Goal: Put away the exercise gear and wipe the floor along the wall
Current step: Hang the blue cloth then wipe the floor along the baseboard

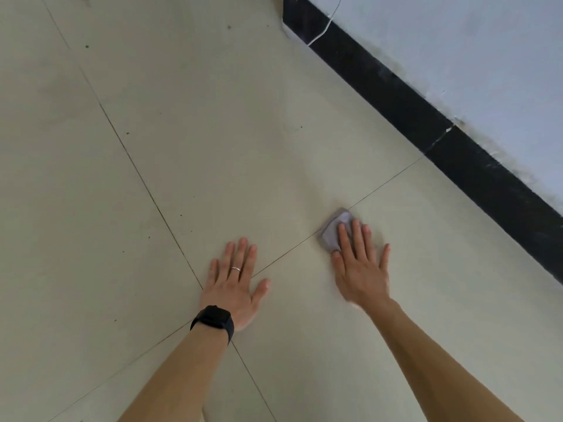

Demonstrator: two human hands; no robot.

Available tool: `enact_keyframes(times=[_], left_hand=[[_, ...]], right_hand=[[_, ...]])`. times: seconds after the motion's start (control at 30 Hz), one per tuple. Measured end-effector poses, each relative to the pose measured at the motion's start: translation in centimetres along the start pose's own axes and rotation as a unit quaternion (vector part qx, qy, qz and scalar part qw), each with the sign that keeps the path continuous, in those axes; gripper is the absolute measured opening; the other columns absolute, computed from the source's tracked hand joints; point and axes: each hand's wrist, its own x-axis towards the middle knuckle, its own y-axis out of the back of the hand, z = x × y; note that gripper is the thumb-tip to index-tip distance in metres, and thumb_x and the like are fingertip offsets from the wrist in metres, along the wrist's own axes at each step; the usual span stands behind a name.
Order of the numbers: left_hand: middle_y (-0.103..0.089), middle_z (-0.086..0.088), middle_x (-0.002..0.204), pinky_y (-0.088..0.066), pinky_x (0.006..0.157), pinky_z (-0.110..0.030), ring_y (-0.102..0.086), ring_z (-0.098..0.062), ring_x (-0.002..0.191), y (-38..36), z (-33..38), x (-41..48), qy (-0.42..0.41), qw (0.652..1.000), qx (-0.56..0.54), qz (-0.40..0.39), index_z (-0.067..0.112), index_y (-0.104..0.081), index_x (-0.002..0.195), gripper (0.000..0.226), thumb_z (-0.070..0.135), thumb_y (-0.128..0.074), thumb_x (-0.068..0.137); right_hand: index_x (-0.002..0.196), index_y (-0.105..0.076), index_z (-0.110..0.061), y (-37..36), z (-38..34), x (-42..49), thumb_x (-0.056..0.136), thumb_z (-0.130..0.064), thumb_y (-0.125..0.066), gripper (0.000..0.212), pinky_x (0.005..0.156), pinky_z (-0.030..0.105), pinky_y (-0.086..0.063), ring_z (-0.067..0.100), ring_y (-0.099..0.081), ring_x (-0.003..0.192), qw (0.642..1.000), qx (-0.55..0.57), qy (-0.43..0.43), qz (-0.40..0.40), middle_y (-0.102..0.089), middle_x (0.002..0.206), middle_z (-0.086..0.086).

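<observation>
A small grey cloth (332, 231) lies flat on the pale tiled floor (213, 132), a short way out from the wall. My right hand (361, 266) presses on the cloth with its fingers spread, covering the near half of it. My left hand (234, 278) rests palm down on the bare floor to the left, fingers apart, with a ring on one finger and a black watch on the wrist. No exercise gear is in view.
A black skirting board (426, 123) runs diagonally along the foot of the grey wall (472, 50) at the right. A thin white cable (326, 25) hangs down the wall at the top. Dark specks dot the tiles on the left.
</observation>
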Motion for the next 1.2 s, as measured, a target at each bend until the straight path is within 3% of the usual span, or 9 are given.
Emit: enact_keyframes(times=[0.1,0.27,0.4,0.57,0.77,0.87,0.97,1.07,1.2], left_hand=[[0.053,0.01,0.145,0.015,0.122,-0.042,0.042,-0.015,0.14,0.1,0.0,0.0,0.0,1.0,0.01,0.001,0.028,0.044,0.141,0.07,0.065,0.011,0.09],[0.056,0.011,0.143,0.019,0.119,-0.041,0.05,-0.011,0.133,0.2,0.1,0.2,0.004,1.0,0.001,-0.015,0.029,0.045,0.139,0.086,0.071,0.04,0.064],[0.061,0.008,0.138,0.019,0.12,-0.043,0.053,-0.014,0.13,0.2,-0.1,0.4,0.007,0.999,0.016,-0.035,0.027,0.05,0.135,0.079,0.067,0.033,0.07],[0.062,0.008,0.137,0.021,0.118,-0.043,0.052,-0.015,0.131,0.0,-0.2,0.4,0.0,0.999,0.013,-0.043,0.027,0.052,0.133,0.075,0.066,0.029,0.073],[0.051,0.007,0.148,0.016,0.121,-0.044,0.043,-0.018,0.14,0.4,-0.2,-0.1,-0.011,0.999,-0.012,-0.036,0.027,0.038,0.146,0.065,0.057,0.006,0.098],[0.018,0.003,0.165,0.003,0.124,-0.036,0.016,-0.018,0.152,2.6,-0.6,-1.0,-0.032,0.997,-0.069,-0.025,0.025,0.004,0.159,0.058,0.041,-0.014,0.106],[-0.018,-0.001,0.165,-0.02,0.122,-0.037,-0.019,-0.021,0.151,4.6,-1.9,-3.1,-0.034,0.996,-0.074,-0.042,0.03,-0.023,0.156,0.051,0.033,-0.027,0.105],[-0.035,-0.003,0.158,-0.034,0.112,-0.04,-0.035,-0.024,0.142,6.1,-2.2,-7.7,-0.023,0.995,-0.028,-0.093,0.031,-0.024,0.155,0.053,0.03,-0.032,0.102],[-0.035,-0.001,0.157,-0.038,0.109,-0.04,-0.036,-0.023,0.141,10.5,-0.7,-15.7,-0.014,0.987,-0.019,-0.158,0.029,-0.023,0.156,0.054,0.029,-0.033,0.102]], right_hand=[[0.157,0.015,-0.031,-1.1,-2.2,-1.3,0.102,-0.047,-0.006,0.06,0.121,0.059,0.008,0.018,0.027,0.149,0.999,0.023,-0.019,0.035,0.023,0.164,-0.002],[0.16,-0.006,-0.033,-2.1,-2.4,-5.6,0.106,-0.046,-0.019,0.057,0.118,0.057,-0.005,0.017,0.002,0.155,0.96,-0.056,0.273,0.0,0.002,0.168,-0.005],[0.154,0.021,-0.038,1.1,2.6,1.6,0.102,-0.05,-0.002,0.058,0.121,0.059,0.006,0.012,0.028,0.149,0.999,-0.017,0.035,0.02,0.03,0.162,-0.011],[0.158,0.011,-0.033,4.2,3.9,7.3,0.105,-0.048,-0.01,0.059,0.119,0.061,0.009,0.02,0.021,0.151,0.98,0.072,-0.184,0.03,0.023,0.165,0.0],[0.159,0.0,-0.033,-1.3,-4.3,-2.8,0.105,-0.044,-0.016,0.058,0.122,0.055,0.003,0.019,0.013,0.154,0.993,0.005,0.114,0.043,0.01,0.167,-0.003],[0.16,-0.014,-0.026,-4.8,-7.8,-11.1,0.093,-0.036,-0.053,0.078,0.12,0.052,-0.002,0.019,-0.001,0.155,0.952,-0.048,0.3,-0.033,-0.009,0.167,-0.001],[0.152,-0.038,-0.021,-5.3,-8.8,-14.7,0.081,-0.026,-0.054,0.074,0.12,0.044,-0.025,0.019,-0.03,0.149,0.895,-0.071,0.432,-0.083,-0.034,0.161,-0.002],[0.13,-0.065,-0.021,-1.3,-10.6,-16.1,0.08,-0.014,-0.063,0.051,0.097,0.033,-0.055,0.02,-0.057,0.128,0.922,-0.02,0.359,-0.143,-0.059,0.141,-0.004],[0.127,-0.065,-0.02,8.0,-11.2,-19.9,0.093,0.005,-0.046,0.047,0.077,0.021,-0.043,0.024,-0.062,0.113,0.944,0.07,0.117,-0.3,-0.065,0.128,0.0]])
